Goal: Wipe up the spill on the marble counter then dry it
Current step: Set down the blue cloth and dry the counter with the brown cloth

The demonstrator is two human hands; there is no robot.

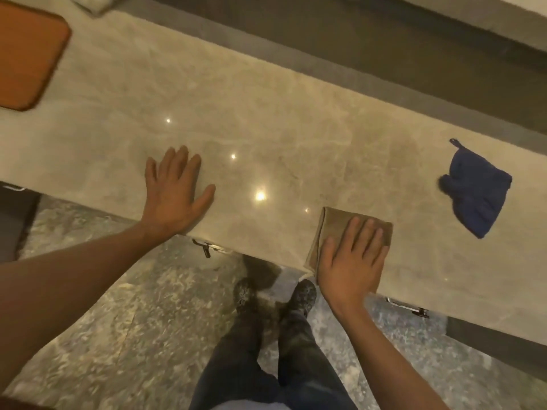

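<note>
- The wiping step looks to be in hand: the right hand (352,255) lies flat, fingers spread and extended, pressing a folded tan cloth of soft, napped fabric (334,229) onto the polished beige marble table (266,128) at its near edge; the hand pins the cloth under its palm and does not pinch it
- The cloth's near corner laps over the table's near edge, and its squared fold shows beyond the fingertips
- The left hand (174,190) rests open and flat on the bare marble near the same edge, well apart from the cloth, holding nothing; it seems to serve as a brace
- No clear puddle can be made out; a faintly darker, duller patch on the marble just beyond the cloth may be the wet area, though the blur and the bright ceiling-light reflections make that uncertain
- A crumpled dark blue cloth with a small hanging loop (476,196) lies loose toward the table's right end, untouched, and is probably meant for drying
- The next move, as I judge it, calls for steady downward pressure while the tan cloth sweeps away from the near edge across the dull patch, so liquid is not pushed over onto the mottled stone floor (124,306)
- An orange tray with rounded corners (26,54) sits at the table's far left, clear of the work
</note>
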